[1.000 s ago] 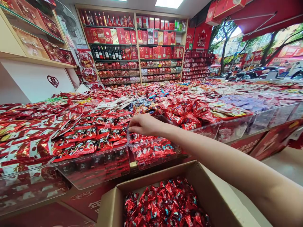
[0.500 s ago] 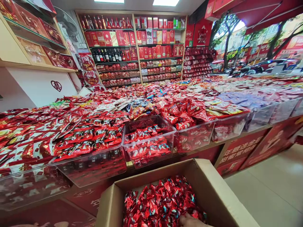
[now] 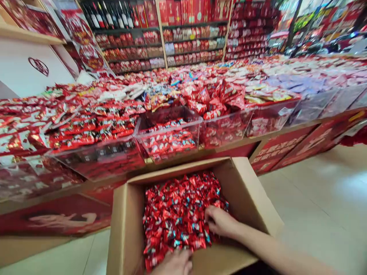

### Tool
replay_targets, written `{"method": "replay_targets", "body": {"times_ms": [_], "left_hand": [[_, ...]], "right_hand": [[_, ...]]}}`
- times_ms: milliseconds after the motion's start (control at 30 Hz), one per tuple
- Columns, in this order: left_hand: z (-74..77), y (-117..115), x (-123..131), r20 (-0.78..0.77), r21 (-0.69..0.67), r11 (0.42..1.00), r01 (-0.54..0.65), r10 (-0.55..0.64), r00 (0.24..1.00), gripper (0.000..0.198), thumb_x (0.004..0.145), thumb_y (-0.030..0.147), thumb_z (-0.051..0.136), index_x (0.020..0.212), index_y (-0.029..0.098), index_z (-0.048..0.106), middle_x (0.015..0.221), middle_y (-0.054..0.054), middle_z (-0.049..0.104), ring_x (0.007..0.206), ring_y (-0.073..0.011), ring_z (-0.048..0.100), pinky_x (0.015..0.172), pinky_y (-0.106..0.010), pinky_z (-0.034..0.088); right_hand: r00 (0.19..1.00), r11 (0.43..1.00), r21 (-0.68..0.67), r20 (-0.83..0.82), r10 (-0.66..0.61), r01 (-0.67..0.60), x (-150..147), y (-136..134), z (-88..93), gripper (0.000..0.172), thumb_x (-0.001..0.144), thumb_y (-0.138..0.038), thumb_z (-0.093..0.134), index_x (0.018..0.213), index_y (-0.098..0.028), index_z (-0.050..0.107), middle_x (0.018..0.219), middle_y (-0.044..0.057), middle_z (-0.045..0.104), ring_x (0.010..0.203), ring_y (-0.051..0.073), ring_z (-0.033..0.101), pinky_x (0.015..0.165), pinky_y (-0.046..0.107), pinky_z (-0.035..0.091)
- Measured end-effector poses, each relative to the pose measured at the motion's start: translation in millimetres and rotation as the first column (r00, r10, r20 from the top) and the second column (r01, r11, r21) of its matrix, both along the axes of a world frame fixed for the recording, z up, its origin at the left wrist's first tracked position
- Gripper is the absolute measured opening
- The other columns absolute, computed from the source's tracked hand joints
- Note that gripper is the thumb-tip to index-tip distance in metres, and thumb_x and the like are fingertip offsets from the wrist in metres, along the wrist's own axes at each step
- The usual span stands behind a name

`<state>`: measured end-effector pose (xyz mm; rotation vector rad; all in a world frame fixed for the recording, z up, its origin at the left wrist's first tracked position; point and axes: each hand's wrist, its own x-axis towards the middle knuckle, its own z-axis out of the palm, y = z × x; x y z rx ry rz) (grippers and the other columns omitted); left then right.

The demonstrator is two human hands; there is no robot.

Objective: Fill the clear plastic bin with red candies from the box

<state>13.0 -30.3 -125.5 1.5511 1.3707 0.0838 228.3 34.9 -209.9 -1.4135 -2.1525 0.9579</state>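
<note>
A cardboard box (image 3: 258, 191) stands in front of me with its flaps folded out. Inside lies a thick layer of small candies (image 3: 174, 206) in shiny red twist wrappers with blue and white marks. My right hand (image 3: 219, 221) reaches in from the right, its fingers curled down against the candies; whatever they enclose is hidden. At the near edge of the pile my left hand (image 3: 176, 262) rests on the candies, fingers stretched forward and somewhat apart. It is slightly blurred and cut off by the bottom of the picture.
Beyond the box a clear plastic bin (image 3: 169, 141) holds similar red packets, below its rim. A fuller bin (image 3: 97, 156) adjoins it on the left, another (image 3: 226, 130) on the right. Shelves with bottles (image 3: 111, 15) line the back. Tiled floor (image 3: 309, 191) extends to the right.
The view has tilted down, showing more of the box and the floor. My left hand has come into view, and more of my right hand and forearm shows over the candies.
</note>
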Motion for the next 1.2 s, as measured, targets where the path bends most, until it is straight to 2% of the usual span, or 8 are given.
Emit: {"method": "replay_targets", "body": {"times_ms": [100,200,300,433,633,733,867,1200], "left_hand": [[-4.5,-3.3,-2.4,-0.035,-0.034,0.999,0.03,-0.031,0.999,0.032,0.077,0.041,0.046,0.102,0.026,0.06,0.108,-0.007,0.061,0.105,-0.0231,0.051,0.096,-0.042,0.028],[-4.1,-3.2,-5.5,-0.061,-0.047,0.998,0.034,-0.037,0.997,0.035,0.074,0.043,0.046,0.1,0.027,0.062,0.106,-0.007,0.063,0.104,-0.0266,0.051,0.092,-0.04,0.03],[-3.1,-6.5,-9.5,-0.078,-0.039,0.999,0.016,-0.019,0.997,0.036,0.073,0.045,0.046,0.099,0.028,0.063,0.106,-0.006,0.064,0.103,-0.0268,0.053,0.091,-0.039,0.031],[-8.4,-12.1,-13.2,-0.073,0.011,0.999,-0.053,0.054,0.996,0.035,0.072,0.042,0.048,0.099,0.026,0.063,0.106,-0.007,0.064,0.103,-0.0266,0.052,0.092,-0.039,0.031],[-10.8,18.5,4.8,0.103,0.158,0.956,-0.246,0.232,0.967,0.066,0.075,0.036,0.046,0.133,0.019,0.021,0.136,-0.009,0.035,0.103,-0.0182,0.05,0.089,-0.031,0.034],[-8.2,40.2,17.9,0.205,0.148,0.953,-0.265,0.232,0.951,0.048,0.068,0.037,0.055,0.113,0.02,0.053,0.097,-0.005,0.065,0.071,-0.0153,0.057,0.066,-0.026,0.042],[-17.6,52.1,23.0,0.294,0.117,0.918,-0.379,0.332,0.896,0.023,0.061,0.036,0.062,0.072,0.016,0.068,0.056,0.0,0.062,0.055,-0.0151,0.052,0.054,-0.026,0.038],[-46.6,49.7,17.4,0.508,-0.378,0.638,-0.671,0.749,0.426,0.044,0.042,0.048,0.074,0.072,0.016,0.068,0.063,-0.004,0.069,0.052,-0.0128,0.059,0.052,-0.024,0.046]], "right_hand": [[0.962,0.959,-0.26,-0.213,-0.172,0.114,1.3,7.4,4.4,0.008,0.06,-0.013,0.048,0.068,-0.016,0.048,0.064,0.0,0.052,0.059,0.01,0.046,0.057,0.023,0.037],[0.79,0.812,-0.551,-0.404,-0.46,0.191,-3.2,13.6,6.8,0.012,0.062,-0.018,0.05,0.073,-0.015,0.045,0.06,-0.003,0.048,0.052,0.006,0.041,0.053,0.02,0.034],[0.64,0.669,-0.729,-0.449,-0.624,0.141,-8.4,15.5,12.1,0.018,0.059,-0.02,0.053,0.075,-0.015,0.045,0.057,-0.006,0.045,0.047,0.004,0.037,0.048,0.019,0.031],[0.597,0.569,-0.822,-0.445,-0.667,0.023,-12.5,13.7,21.2,0.022,0.057,-0.021,0.056,0.075,-0.016,0.046,0.055,-0.007,0.044,0.045,0.004,0.039,0.045,0.019,0.03],[0.643,0.627,-0.768,-0.545,-0.538,-0.126,-22.8,4.9,31.2,0.017,0.057,-0.019,0.059,0.07,-0.014,0.05,0.056,-0.005,0.05,0.048,0.004,0.041,0.049,0.018,0.03],[0.691,0.694,-0.696,-0.594,-0.412,-0.184,-28.5,0.6,31.9,0.013,0.057,-0.016,0.059,0.067,-0.013,0.051,0.054,-0.005,0.049,0.049,0.003,0.039,0.05,0.018,0.029],[0.688,0.745,-0.644,-0.621,-0.377,-0.173,-32.7,1.2,26.6,0.019,0.058,-0.017,0.063,0.072,-0.013,0.051,0.058,-0.006,0.049,0.051,0.003,0.039,0.052,0.017,0.028],[0.657,0.734,-0.641,-0.655,-0.373,-0.223,-44.2,6.9,34.4,0.038,0.057,-0.044,0.068,0.063,-0.012,0.048,0.054,-0.002,0.052,0.051,0.006,0.047,0.055,0.021,0.035]]}}
